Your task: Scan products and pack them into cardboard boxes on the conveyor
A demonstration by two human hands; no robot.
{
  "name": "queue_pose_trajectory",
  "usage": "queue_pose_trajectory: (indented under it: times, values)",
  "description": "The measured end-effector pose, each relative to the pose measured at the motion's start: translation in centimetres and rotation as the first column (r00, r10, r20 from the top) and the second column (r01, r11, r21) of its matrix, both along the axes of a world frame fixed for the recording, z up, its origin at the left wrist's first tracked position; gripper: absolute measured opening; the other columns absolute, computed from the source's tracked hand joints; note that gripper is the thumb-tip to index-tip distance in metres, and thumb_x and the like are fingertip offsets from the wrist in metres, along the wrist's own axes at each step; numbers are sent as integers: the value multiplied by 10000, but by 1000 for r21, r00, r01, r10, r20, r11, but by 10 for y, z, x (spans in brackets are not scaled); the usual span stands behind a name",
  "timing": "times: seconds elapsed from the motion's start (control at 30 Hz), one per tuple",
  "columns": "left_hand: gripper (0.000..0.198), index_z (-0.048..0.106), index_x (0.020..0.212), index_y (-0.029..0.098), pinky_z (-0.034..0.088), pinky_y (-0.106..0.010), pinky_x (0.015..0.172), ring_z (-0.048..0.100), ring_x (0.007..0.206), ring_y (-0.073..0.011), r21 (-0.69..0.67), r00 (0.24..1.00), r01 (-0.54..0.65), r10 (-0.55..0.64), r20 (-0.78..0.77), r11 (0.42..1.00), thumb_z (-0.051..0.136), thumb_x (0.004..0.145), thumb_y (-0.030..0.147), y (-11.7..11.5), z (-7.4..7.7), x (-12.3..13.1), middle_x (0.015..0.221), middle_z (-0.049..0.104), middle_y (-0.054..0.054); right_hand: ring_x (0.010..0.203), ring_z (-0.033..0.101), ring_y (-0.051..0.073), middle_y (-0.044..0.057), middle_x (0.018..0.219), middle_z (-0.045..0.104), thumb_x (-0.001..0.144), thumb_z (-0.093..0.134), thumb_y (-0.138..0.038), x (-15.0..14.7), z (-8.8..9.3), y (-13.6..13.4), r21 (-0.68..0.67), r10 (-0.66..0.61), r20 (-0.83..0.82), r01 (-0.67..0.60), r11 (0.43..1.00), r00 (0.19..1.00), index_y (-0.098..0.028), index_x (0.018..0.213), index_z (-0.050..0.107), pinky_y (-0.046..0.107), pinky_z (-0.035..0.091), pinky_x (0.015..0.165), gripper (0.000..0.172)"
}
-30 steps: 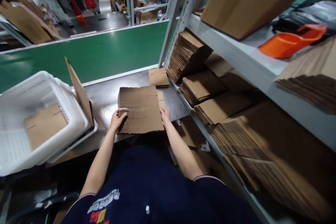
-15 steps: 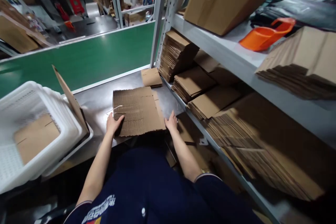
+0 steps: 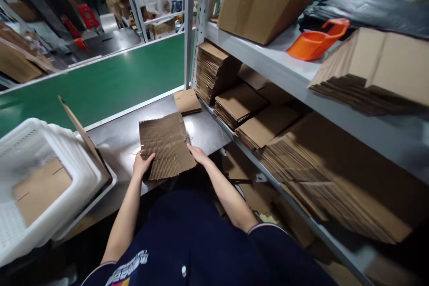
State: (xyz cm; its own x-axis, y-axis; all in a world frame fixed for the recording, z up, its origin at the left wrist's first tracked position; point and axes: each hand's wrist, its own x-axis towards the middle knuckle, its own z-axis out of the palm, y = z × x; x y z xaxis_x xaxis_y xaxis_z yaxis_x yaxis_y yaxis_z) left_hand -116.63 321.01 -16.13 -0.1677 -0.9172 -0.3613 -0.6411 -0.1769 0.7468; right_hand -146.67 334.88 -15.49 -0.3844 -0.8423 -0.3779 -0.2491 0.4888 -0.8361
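A bundle of flat cardboard pieces (image 3: 166, 145) stands on edge on the metal table (image 3: 211, 132), packed tightly with the edges facing up. My left hand (image 3: 142, 164) grips its left end, thumb on top and fingers down the side. At the right end, my right hand (image 3: 197, 153) presses with the thumb over the near corner; its other fingers are partly hidden. Beyond the bundle lies a small stack of flat cardboard (image 3: 187, 100).
Nested white plastic baskets (image 3: 78, 161) stand at left, cardboard inside the front one. A metal shelf (image 3: 254, 60) on the right holds stacked flat cartons (image 3: 243, 103), a large box (image 3: 258, 4) and an orange tape dispenser (image 3: 308, 45). A green conveyor belt (image 3: 134, 69) runs behind the table.
My right hand has moved left against the bundle. The cardboard pieces that leaned flat at the right end now stand upright, squeezed into a narrower block.
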Motion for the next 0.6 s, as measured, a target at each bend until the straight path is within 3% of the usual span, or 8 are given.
queue_pose_trajectory:
  times: [0.1,0.17,0.27,0.37,0.47,0.6]
  values:
    - [723,560,1398,181,517,-490,1129,686,1290,-358,22,999,-23,23,-36,1000,824,835,548,-6,-2,12,1389,708,-191,1464,561,309,122,1485,680,973,534,-750,23,5,-7,0,54,-4,-54,999,999,-204,1337,757,453,384,1276,693]
    - [743,539,1420,179,525,-480,1129,685,1294,-350,12,997,-57,58,-52,998,825,836,540,-9,-1,20,1383,706,-190,1462,561,322,124,1475,687,963,582,-731,30,5,-15,8,65,-9,-65,998,998,-212,1334,759,469,384,1277,662]
    - [849,491,1473,186,513,-510,1150,648,1342,-372,-60,996,-84,83,-24,995,849,807,571,-12,2,27,1420,673,-193,1137,745,285,102,1158,807,1030,532,-619,27,0,-32,31,44,2,-44,999,999,-220,1198,809,469,525,1135,513]
    - [857,490,1488,199,490,-520,1175,631,1357,-374,-98,998,-47,42,-47,994,850,804,571,-13,2,29,1447,656,-181,899,759,211,43,959,797,1016,594,-438,19,-7,-47,30,-12,19,12,999,1000,-228,1346,744,412,602,993,419]
    - [792,553,1425,197,483,-524,1177,646,1323,-367,-51,982,-64,54,-182,997,868,778,529,-18,-4,32,1395,681,-169,969,748,194,33,1016,801,958,671,-364,17,-16,-52,-3,-40,61,40,999,997,-243,1448,682,376,613,977,506]
    - [658,660,1230,189,536,-491,1113,696,1210,-337,111,913,-96,132,-387,989,885,709,522,-27,-16,44,1211,750,-129,1169,732,222,70,1233,796,972,644,-438,23,-28,-46,-41,-36,158,43,998,987,-249,1439,696,440,584,1085,506]
